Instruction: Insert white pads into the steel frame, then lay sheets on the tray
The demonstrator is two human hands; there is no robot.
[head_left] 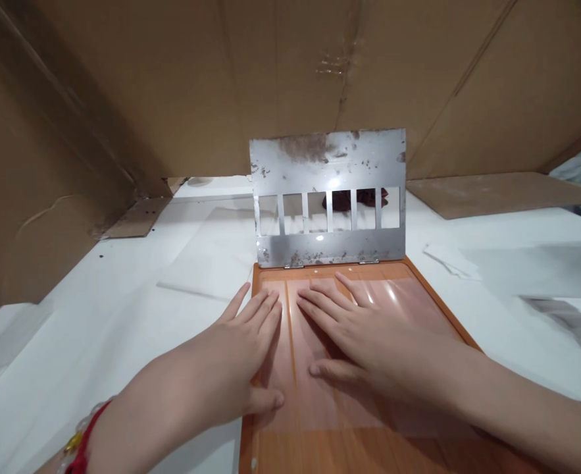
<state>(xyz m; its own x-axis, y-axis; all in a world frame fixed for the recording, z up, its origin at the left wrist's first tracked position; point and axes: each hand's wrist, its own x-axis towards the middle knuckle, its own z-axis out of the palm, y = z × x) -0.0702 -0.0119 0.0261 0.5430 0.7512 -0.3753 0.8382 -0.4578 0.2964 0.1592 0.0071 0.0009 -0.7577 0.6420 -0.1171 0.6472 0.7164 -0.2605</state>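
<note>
An orange board (280, 454) with a raised rim lies in front of me. Over it is a sheet of clear, glossy film (408, 296) with pale pinkish strips showing beneath. My left hand (251, 329) rests on the left part of the film, fingers stretched out, thumb nearer me. Flat on the film to its right lies my right hand (349, 329), its fingers spread. Neither hand grips anything. A metal plate (329, 158) with a row of several rectangular openings stands upright at the board's far edge, joined by hinges. Dark smudges mark the plate.
Cardboard walls (196, 79) rise behind and to the left of the white table (196, 224). A dark reddish item (342, 200) shows through the plate's openings. Thin white sheets (211, 253) lie at the left, and a cardboard flap (502, 191) lies at the back right.
</note>
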